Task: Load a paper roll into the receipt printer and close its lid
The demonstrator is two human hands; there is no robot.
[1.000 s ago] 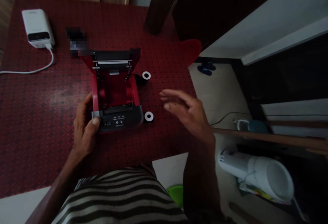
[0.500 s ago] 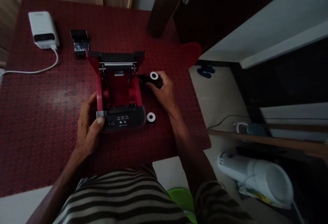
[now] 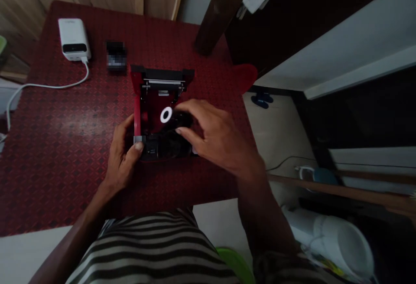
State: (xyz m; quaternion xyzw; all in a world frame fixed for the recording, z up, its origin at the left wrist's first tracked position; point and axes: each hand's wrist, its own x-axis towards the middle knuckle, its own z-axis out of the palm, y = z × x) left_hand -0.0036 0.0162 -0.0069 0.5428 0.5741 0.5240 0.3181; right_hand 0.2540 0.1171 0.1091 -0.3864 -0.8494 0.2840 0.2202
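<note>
- R hand (image 3: 217,138) held the black roll (image 3: 166,115) by its side, fingers curled narrow round it. The roll's white core faced up and left, and it hung over the open bay of the red printer (image 3: 140,102), just ahead of my fingertips.
- L hand (image 3: 125,156) gripped the printer's front-left corner, thumb on the grey tab, fingers round the side wall.
- Doing it well, as I judged it: L hand had to hold firm so the printer didn't skate on the table (image 3: 65,145). The roll wanted turning so its axis ran across the bay, then lowering level betw. the side walls w/o forcing. Fingertips were best clear of the raised lid (image 3: 162,76) beyond my R hand.
- Couldn't tell if the roll touched the bay floor; my fingers hid that.
- Count: 1 printer; 1 roll in view (anything under my R palm was hidden); 1 white power bank (image 3: 74,39) w/ 1 cable (image 3: 48,86), well beyond my L hand; 1 small black item (image 3: 116,54) near it, too blurred to name; 2 hands, both mine.
</note>
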